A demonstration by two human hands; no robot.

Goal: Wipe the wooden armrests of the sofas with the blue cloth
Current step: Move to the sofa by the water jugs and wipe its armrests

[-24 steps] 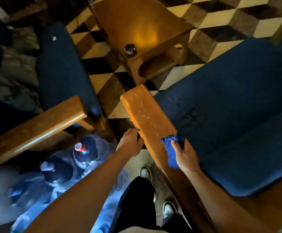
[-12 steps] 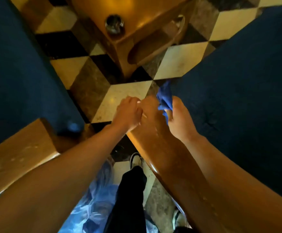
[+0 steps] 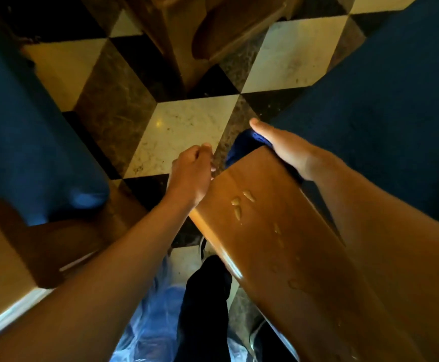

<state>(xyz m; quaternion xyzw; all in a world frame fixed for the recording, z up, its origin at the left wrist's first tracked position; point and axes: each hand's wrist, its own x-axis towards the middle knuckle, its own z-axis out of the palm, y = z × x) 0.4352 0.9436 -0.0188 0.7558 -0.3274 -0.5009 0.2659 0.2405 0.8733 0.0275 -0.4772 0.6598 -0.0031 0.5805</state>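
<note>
A: What's different from a second ago?

B: The right hand [image 3: 286, 150] has carried the blue cloth [image 3: 241, 146] from the middle of the wooden armrest [image 3: 273, 231] out to its far end. The cloth now hangs over the front edge, pressed under the palm.

A: And half a second ago?

B: Then the cloth stuck up above the fingers at the tip; now it is tucked down over the end.

A: The other hand?

B: The left hand [image 3: 191, 176] has slid forward along the armrest's left edge, and is now a loose fist near the front corner.

A: Anything on the wood?

B: Wet droplets [image 3: 240, 202] now show behind the cloth, where white specks showed earlier.
</note>
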